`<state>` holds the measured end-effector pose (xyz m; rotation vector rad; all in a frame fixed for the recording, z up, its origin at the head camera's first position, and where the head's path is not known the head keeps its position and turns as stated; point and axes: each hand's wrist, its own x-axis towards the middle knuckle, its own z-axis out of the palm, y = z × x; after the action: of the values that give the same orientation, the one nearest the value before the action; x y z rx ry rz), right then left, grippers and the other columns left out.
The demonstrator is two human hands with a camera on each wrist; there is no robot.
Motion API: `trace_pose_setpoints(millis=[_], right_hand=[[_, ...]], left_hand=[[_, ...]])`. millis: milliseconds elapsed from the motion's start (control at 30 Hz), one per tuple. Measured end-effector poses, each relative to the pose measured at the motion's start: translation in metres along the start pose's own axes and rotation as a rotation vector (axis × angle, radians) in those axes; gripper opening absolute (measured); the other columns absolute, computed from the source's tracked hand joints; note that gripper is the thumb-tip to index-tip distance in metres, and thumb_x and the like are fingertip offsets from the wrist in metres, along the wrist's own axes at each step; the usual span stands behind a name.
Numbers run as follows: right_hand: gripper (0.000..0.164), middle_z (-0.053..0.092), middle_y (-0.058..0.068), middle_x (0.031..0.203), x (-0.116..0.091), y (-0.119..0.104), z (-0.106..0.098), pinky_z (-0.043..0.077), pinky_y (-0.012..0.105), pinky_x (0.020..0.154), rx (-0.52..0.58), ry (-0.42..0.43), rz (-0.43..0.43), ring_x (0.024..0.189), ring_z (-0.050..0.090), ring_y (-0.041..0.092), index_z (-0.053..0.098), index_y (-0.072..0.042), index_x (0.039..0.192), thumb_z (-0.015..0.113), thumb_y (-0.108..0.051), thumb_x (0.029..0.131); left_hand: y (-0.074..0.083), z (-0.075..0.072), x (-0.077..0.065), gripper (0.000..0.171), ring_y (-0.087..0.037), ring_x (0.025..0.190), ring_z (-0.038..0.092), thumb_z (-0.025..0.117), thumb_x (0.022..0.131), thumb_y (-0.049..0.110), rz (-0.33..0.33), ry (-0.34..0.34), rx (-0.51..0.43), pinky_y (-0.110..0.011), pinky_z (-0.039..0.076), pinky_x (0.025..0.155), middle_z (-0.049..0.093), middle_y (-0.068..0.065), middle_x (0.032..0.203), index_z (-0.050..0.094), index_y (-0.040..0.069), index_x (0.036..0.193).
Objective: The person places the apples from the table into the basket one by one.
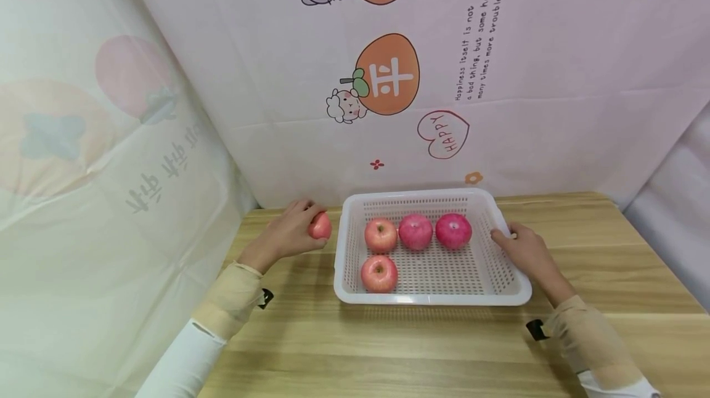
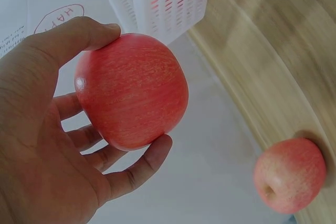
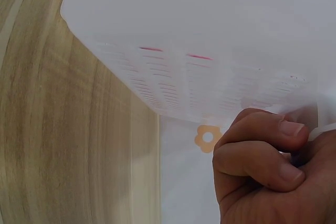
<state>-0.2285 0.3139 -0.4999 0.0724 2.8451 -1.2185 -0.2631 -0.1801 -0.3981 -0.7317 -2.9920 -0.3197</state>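
My left hand (image 1: 288, 230) is left of a white plastic basket (image 1: 427, 299) and holds a red apple (image 2: 134, 92), thumb on one side and fingertips on the other. A second apple (image 2: 290, 175) rests on the table beyond it in the left wrist view; in the head view the hand mostly hides it. Inside the basket, two apples (image 1: 380, 235) sit along the left side, and two deeper pink round fruits (image 1: 416, 231) continue the back row. At the basket's right side, my right hand (image 1: 527, 254) grips the rim, its fingers curled in the right wrist view.
The basket stands on a wood-grain table (image 1: 388, 355) near its back edge. A white printed cloth (image 1: 277, 77) hangs behind the table, and another pale sheet (image 1: 111, 231) hangs along the left. Dark clips (image 1: 537, 329) show at both wrists.
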Motion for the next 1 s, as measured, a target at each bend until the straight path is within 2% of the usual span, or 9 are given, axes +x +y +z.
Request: trace_pose_setpoints(millis=[167,400,700,1000], right_hand=[[0.068,0.067,0.038,0.114,0.001,0.0,0.0,0.06,0.035,0.062,0.004,0.005,-0.003,0.08,0.072,0.023,0.048,0.018,0.14,0.046,-0.044,0.111],[0.067,0.067,0.038,0.113,0.002,0.001,0.001,0.061,0.035,0.062,0.01,-0.001,0.006,0.079,0.072,0.023,0.048,0.017,0.139,0.046,-0.044,0.111],[0.07,0.066,0.039,0.116,0.002,0.001,0.0,0.061,0.036,0.062,0.008,-0.008,0.005,0.079,0.072,0.024,0.045,0.018,0.142,0.046,-0.045,0.111],[0.066,0.067,0.036,0.111,0.002,0.0,0.0,0.06,0.035,0.061,0.006,-0.012,0.026,0.077,0.071,0.022,0.047,0.017,0.138,0.046,-0.044,0.111]], left_hand=[[0.004,0.001,0.003,0.067,-0.031,0.127,0.053,0.078,0.084,0.033,0.025,-0.012,-0.033,-0.047,0.058,0.097,0.058,-0.014,0.139,0.062,0.009,0.145],[0.008,0.004,0.006,0.065,-0.026,0.126,0.052,0.076,0.084,0.036,0.008,-0.02,-0.025,-0.042,0.058,0.093,0.058,-0.008,0.138,0.062,0.014,0.144],[0.014,0.004,0.011,0.067,-0.028,0.128,0.051,0.078,0.085,0.039,0.042,-0.018,-0.032,-0.043,0.057,0.096,0.056,-0.009,0.14,0.061,0.015,0.146],[0.023,0.002,0.015,0.07,-0.026,0.128,0.051,0.081,0.086,0.039,0.031,-0.043,-0.057,-0.044,0.057,0.099,0.055,-0.007,0.142,0.06,0.015,0.149]])
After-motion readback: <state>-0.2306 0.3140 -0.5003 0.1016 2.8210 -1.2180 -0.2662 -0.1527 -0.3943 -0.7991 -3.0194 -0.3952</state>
